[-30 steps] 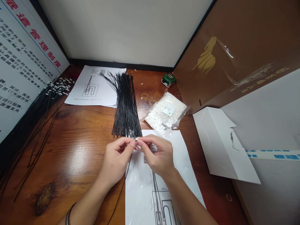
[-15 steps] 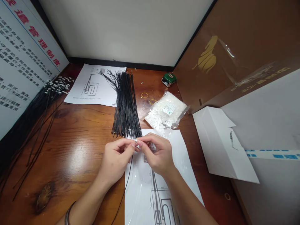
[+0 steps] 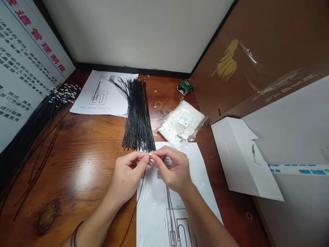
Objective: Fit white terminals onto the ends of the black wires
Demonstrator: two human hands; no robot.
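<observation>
My left hand [image 3: 131, 173] pinches a thin black wire [image 3: 136, 209] near its end; the rest of the wire trails down towards the front edge of view. My right hand [image 3: 173, 168] pinches a tiny white connector [image 3: 149, 154], which meets the wire's end between both sets of fingertips. Fingers hide how far the two are joined. Just beyond my fingertips lies a thick bundle of black wires [image 3: 138, 116]. A clear bag of white connectors [image 3: 182, 120] rests to the right of that bundle.
Beneath my hands is a printed drawing [image 3: 154, 212]; another drawing sheet [image 3: 84, 103] lies at the back left. Wires with white ends [image 3: 61, 96] are heaped at left. A green tape measure [image 3: 185, 87], yellow rubber bands [image 3: 158, 104] and a folded white card [image 3: 244, 157] are around.
Both hands stay in nearly the same place, fingertips still together. The trailing wire has shifted slightly left at its lower end.
</observation>
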